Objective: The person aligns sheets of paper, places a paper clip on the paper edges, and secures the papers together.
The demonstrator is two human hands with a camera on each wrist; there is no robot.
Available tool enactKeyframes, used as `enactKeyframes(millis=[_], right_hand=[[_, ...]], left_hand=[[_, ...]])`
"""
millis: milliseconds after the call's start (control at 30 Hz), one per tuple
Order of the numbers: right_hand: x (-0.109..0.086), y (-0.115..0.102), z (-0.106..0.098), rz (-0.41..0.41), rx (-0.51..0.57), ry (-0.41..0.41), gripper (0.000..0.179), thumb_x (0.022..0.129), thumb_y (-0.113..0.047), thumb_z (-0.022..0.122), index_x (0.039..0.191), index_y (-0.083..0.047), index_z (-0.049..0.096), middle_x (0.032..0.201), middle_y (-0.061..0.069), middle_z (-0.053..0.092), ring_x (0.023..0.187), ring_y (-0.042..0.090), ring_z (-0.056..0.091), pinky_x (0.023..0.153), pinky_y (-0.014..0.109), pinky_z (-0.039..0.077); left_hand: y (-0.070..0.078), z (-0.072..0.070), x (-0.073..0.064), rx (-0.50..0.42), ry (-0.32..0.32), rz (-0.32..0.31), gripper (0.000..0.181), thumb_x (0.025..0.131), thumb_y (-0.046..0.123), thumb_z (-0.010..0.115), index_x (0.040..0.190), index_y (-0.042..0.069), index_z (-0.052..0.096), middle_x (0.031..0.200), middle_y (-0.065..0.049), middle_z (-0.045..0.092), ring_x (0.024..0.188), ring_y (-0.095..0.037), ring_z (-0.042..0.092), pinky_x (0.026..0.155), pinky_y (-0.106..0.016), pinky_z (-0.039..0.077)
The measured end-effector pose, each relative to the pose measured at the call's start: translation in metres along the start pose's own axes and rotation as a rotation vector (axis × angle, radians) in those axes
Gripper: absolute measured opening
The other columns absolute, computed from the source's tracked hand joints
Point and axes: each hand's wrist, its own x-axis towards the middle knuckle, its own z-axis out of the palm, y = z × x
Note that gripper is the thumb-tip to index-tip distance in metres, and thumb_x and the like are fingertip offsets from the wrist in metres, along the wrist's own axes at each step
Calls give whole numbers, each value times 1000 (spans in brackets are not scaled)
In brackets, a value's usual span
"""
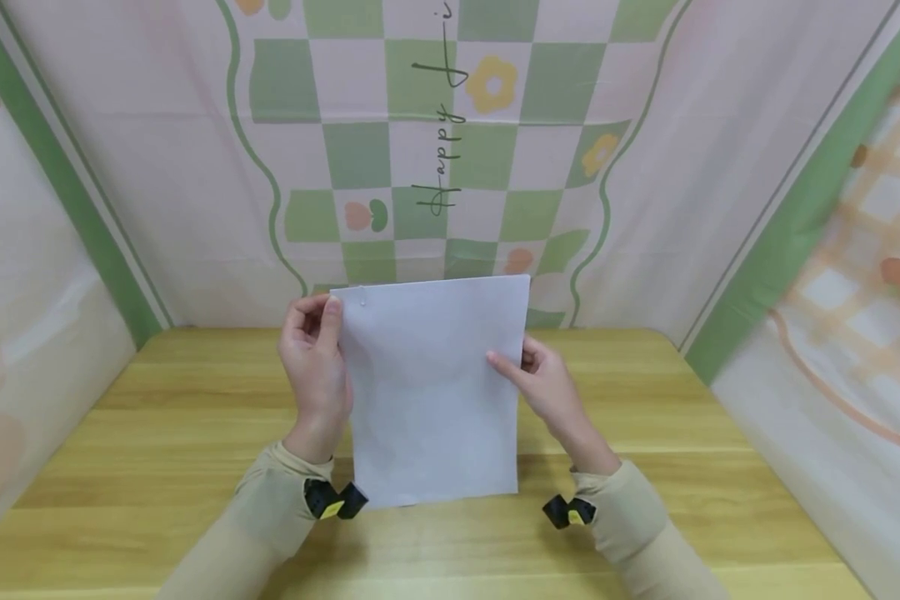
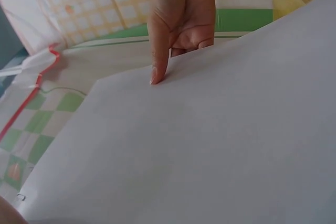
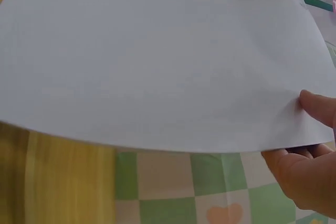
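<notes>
White paper, apparently blank on the side facing me, is held up above the table by both hands. My left hand pinches its upper left corner, thumb in front and fingers behind. Close to that thumb a small staple or clip shows near the top edge; the left wrist view also has this small metal piece at the corner. My right hand grips the right edge above the middle, its thumb on the front face. In the right wrist view the right fingers curl under the sheet's edge.
A wood-grain table lies below the paper. Behind it hangs a cloth with green checks, flowers and the word "Happy". More printed cloth stands along the right side, and a pale cloth along the left.
</notes>
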Motion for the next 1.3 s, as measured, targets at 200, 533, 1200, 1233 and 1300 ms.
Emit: enactKeyframes(millis=[200,533,1200,1233,1300], right_hand=[[-3,2,4,74,50,-3,48,88,-32,67,126,-5,56,115,17,64,96,15,63,80,25,52],[-4,6,8,85,114,11,47,91,-27,64,131,-4,52,119,18,61,95,12,63,80,26,54],[1,8,3,103,117,14,44,95,-20,59,133,-1,49,122,23,58,95,14,63,80,27,54],[2,8,3,103,123,13,43,95,-19,58,133,-1,49,122,23,58,95,14,63,80,27,54],[2,9,3,103,130,10,43,95,-19,58,132,0,49,121,24,58,93,13,64,79,27,54]], left_hand=[[-1,-2,0,33,-13,1,6,90,0,60,94,-4,59,91,-4,55,84,-14,52,74,-17,46],[-6,-10,-1,121,-54,-35,6,91,2,60,96,2,61,94,-3,57,87,-14,53,77,-18,48],[-29,-49,-26,597,-282,-291,22,95,9,54,112,-2,61,110,-17,61,96,-18,57,78,-16,48],[-30,-50,-27,599,-288,-302,23,95,9,53,113,-3,60,110,-17,60,97,-19,57,79,-17,48],[-32,-52,-30,604,-292,-323,23,96,9,52,114,-3,60,111,-17,60,98,-20,57,79,-18,48]])
